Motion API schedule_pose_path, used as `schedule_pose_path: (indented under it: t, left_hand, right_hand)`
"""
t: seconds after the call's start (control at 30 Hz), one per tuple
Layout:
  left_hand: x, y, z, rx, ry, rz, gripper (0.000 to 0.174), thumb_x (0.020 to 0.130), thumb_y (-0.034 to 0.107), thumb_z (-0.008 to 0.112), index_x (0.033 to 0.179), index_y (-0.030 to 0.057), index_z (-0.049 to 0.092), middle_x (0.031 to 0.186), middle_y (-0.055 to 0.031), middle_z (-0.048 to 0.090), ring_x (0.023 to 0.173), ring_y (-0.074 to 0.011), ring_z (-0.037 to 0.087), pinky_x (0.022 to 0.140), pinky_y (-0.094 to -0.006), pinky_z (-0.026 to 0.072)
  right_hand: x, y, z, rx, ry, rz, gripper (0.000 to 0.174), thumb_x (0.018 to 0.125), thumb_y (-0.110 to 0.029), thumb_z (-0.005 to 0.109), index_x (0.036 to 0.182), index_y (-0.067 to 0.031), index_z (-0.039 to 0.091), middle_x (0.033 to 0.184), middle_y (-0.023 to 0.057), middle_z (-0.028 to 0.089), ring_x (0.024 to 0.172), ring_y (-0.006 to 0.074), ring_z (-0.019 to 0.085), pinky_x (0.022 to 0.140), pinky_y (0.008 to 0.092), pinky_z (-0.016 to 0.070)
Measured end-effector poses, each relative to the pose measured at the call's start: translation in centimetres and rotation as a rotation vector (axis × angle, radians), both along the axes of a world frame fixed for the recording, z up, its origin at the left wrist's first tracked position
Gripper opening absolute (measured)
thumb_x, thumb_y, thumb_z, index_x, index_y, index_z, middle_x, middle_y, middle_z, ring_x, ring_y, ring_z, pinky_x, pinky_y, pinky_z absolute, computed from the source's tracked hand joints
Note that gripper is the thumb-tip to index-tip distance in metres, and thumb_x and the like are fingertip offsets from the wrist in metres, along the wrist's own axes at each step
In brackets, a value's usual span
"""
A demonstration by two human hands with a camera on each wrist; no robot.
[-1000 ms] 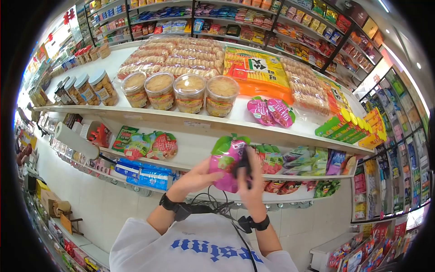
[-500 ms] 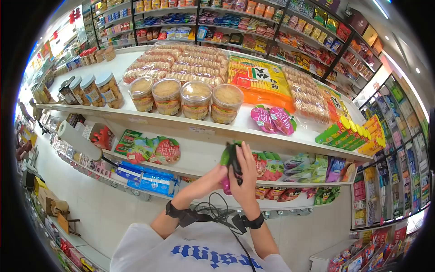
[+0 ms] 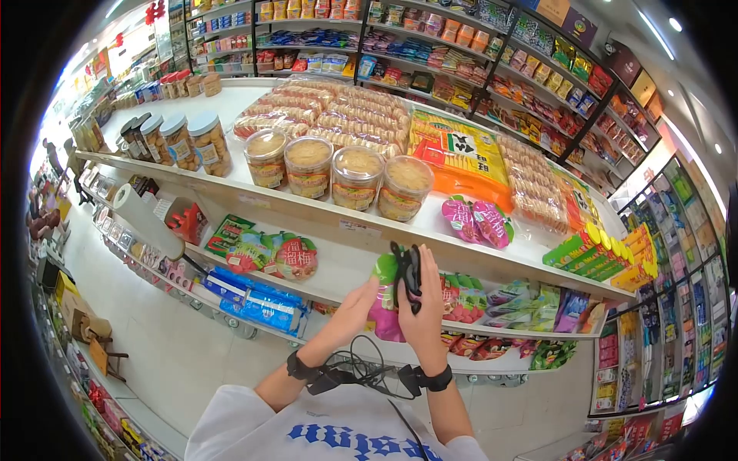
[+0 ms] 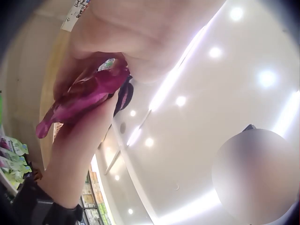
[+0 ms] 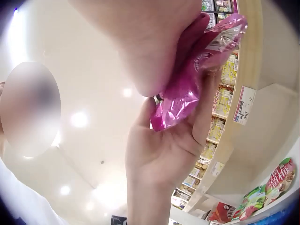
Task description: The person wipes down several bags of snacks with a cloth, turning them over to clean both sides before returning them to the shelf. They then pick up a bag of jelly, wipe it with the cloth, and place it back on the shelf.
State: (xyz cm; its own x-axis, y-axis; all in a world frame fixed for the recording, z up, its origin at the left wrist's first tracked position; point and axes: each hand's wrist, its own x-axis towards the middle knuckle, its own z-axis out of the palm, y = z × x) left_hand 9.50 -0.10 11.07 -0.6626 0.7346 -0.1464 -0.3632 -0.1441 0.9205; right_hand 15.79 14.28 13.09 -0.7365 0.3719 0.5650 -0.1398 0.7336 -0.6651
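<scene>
A shiny pink-and-green snack bag [image 3: 387, 296] is held upright between both hands above the lower shelf, turned nearly edge-on in the head view. My left hand [image 3: 347, 313] grips it from the left; in the right wrist view the left thumb and fingers lie on either side of the crinkled pink foil. My right hand [image 3: 422, 311], fingers pointing up, holds a slim black object [image 3: 407, 276] with a loop-like outline against the bag's right side. The kind of black object cannot be told. In the left wrist view the pink bag [image 4: 86, 96] lies between the two hands.
Behind the hands, a white shelf edge [image 3: 307, 211] carries clear tubs [image 3: 357, 178] and two pink bags [image 3: 478, 223]. Snack bags [image 3: 296, 256] and blue packs [image 3: 257, 300] fill lower shelves. Dark cables [image 3: 361, 361] hang between the wrists.
The bag has turned from showing its printed front to nearly edge-on. My right hand and the black object have straightened up along its right side. The head view has shifted somewhat.
</scene>
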Motion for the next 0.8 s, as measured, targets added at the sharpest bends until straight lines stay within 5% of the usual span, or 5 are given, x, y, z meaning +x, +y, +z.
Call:
schedule_pose_path:
  t: [0.27,0.4,0.57,0.7,0.8]
  left_hand:
    - [-1.4,-0.1,0.7,0.328,-0.381,0.189,0.053,0.105,0.051,0.040,0.131,0.0068,0.052,0.121,-0.0065,0.063,0.106,-0.0156,0.062,0.091,-0.0329,0.0523]
    - [-0.9,0.7,1.2,0.374,-0.223,0.221,0.048,0.108,0.043,0.037,0.135,0.0051,0.050,0.129,-0.0087,0.061,0.117,-0.0182,0.060,0.099,-0.0373,0.0495]
    - [-1.2,-0.2,-0.2,0.193,0.006,0.155,0.049,0.109,0.040,0.036,0.136,0.0007,0.049,0.124,-0.0074,0.062,0.108,-0.0140,0.061,0.093,-0.0315,0.0503]
    - [-2.1,-0.2,-0.5,-0.001,0.319,0.152,0.049,0.109,0.037,0.038,0.138,-0.0021,0.047,0.125,-0.0085,0.061,0.107,-0.0141,0.060,0.093,-0.0309,0.0492]
    - [-1.4,1.1,1.8,-0.075,0.476,0.286,0.055,0.109,0.041,0.037,0.144,-0.0012,0.041,0.133,-0.0119,0.057,0.116,-0.0190,0.059,0.099,-0.0307,0.0463]
  right_hand:
    - [1.6,-3.7,-0.1,0.479,-0.089,0.234,0.080,0.068,-0.008,0.065,0.145,-0.0015,0.046,0.153,0.0192,0.040,0.146,0.0353,0.032,0.119,0.0553,0.0206]
    - [0.3,-0.8,0.6,0.171,0.021,-0.088,0.061,0.087,-0.014,0.062,0.144,-0.0016,0.046,0.149,0.0247,0.042,0.146,0.0374,0.030,0.118,0.0535,0.0222]
    - [1.4,5.0,-3.9,-1.200,0.060,0.236,0.050,0.097,-0.024,0.065,0.139,-0.0024,0.049,0.128,0.0105,0.061,0.121,0.0202,0.055,0.105,0.0380,0.0418]
    - [3.6,1.9,-1.9,-1.193,0.089,0.173,0.043,0.090,-0.013,0.074,0.129,-0.0028,0.057,0.113,0.0019,0.064,0.096,0.0098,0.061,0.079,0.0261,0.0527]
    - [3.5,2.4,-3.7,-1.121,0.012,-0.120,0.046,0.092,-0.010,0.072,0.133,-0.0055,0.052,0.121,0.0014,0.060,0.109,0.0125,0.059,0.086,0.0317,0.0523]
